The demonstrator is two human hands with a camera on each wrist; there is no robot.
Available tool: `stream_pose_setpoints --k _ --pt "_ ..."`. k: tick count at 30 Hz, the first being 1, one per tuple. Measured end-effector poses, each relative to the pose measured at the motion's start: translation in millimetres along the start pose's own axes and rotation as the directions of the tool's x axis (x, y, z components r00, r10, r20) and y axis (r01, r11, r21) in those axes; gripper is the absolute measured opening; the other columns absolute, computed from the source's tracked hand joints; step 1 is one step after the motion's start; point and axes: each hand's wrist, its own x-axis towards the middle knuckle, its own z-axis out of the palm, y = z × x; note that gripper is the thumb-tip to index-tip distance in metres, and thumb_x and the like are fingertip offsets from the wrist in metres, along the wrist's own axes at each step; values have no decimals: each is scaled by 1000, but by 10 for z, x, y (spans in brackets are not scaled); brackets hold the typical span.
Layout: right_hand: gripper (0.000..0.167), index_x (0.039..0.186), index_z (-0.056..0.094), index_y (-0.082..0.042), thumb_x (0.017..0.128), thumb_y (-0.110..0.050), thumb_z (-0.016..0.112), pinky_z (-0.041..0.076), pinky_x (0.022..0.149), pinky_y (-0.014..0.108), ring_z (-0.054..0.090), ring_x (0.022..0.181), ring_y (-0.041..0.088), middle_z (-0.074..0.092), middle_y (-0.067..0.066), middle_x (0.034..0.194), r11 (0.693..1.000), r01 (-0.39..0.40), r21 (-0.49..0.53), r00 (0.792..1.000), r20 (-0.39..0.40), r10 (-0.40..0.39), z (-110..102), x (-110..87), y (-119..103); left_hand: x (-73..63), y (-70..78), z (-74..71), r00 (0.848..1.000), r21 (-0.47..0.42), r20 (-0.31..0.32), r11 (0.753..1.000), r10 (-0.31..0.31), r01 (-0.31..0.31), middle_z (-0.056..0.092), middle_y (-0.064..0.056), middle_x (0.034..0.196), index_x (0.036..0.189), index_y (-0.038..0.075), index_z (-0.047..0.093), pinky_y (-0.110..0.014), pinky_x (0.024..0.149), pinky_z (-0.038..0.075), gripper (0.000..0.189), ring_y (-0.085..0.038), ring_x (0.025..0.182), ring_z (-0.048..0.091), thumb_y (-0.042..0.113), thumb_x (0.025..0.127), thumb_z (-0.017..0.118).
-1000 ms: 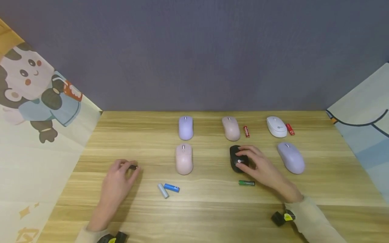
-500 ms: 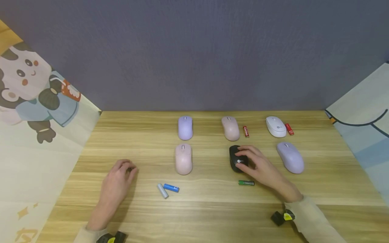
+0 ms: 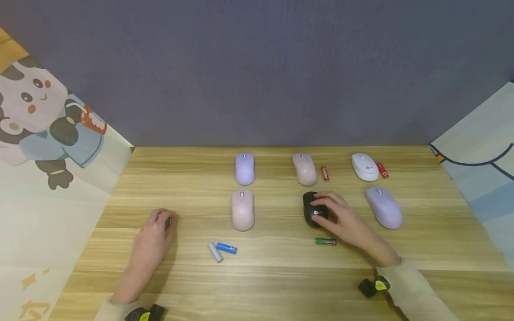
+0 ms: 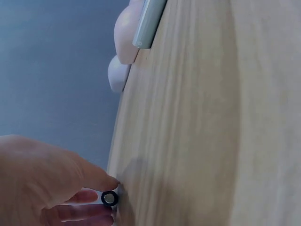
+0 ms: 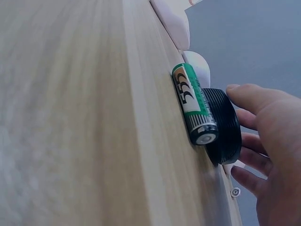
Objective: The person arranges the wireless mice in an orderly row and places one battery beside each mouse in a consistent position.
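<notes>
Dark battery (image 3: 168,223) pinched, black mouse (image 3: 310,208) gripped

Nearest lie a silver battery (image 3: 215,252) and a blue battery (image 3: 226,248), then a green battery (image 3: 325,241). The left hand (image 3: 153,238) pinches the dark battery, well left of the black mouse that the right hand (image 3: 344,221) grips. A white mouse (image 3: 365,167) sits farther back.

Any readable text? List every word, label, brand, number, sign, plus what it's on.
Nothing certain.
Green battery: large curved characters, identity unclear.
Red battery beside pink mouse: too blurred.
Red battery beside white mouse: too small.
Blue battery: mark too small.
Black mouse, white mouse logos: too small.
Yellow wrist tags: too blurred.
Dark battery in left hand: none legible.
Left wall mark: unclear.
</notes>
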Motion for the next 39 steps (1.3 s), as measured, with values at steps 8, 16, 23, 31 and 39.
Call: stream_pose_setpoints --k 8,16,23,31,39 --pt "35 126 67 -18 93 -21 79 48 106 55 52 135 32 56 7 143 1000 -1 1 1000 2 1 -2 -4 6 68 -67 -117 979 -10 193 998 -62 65 57 -37 127 132 -16 57 -62 87 59 48 -54 109 63 1 90 74" --pt "36 126 67 -17 93 -21 79 48 107 56 51 135 33 56 8 143 1000 -7 6 1000 8 7 -12 -5 -3 156 -216 -270 925 -53 378 998 38 -20 56 -37 133 137 -16 53 -65 98 53 57 -56 120 57 7 90 77" --pt "35 127 66 -18 94 -22 78 48 107 57 51 135 33 56 7 144 1000 -10 7 1000 18 10 -20 -2 -10 181 -294 -313 934 -81 339 992 115 -93 64 -33 122 131 -15 59 -59 92 58 54 -51 110 65 -1 84 82" --pt "35 128 66 -19 95 -23 77 47 108 57 50 136 32 55 6 145 1000 -21 11 999 28 20 -19 -10 2 229 -339 -304 939 -56 329 995 96 -83 68 -26 113 123 -10 66 -58 88 59 49 -46 102 69 11 83 86" --pt "36 129 65 -20 96 -24 76 46 109 59 48 138 34 54 7 146 999 -34 19 999 37 33 -25 -10 -9 283 -338 -278 945 -43 325 998 46 -34 68 -24 114 118 -8 68 -60 90 58 48 -44 103 68 18 83 86"
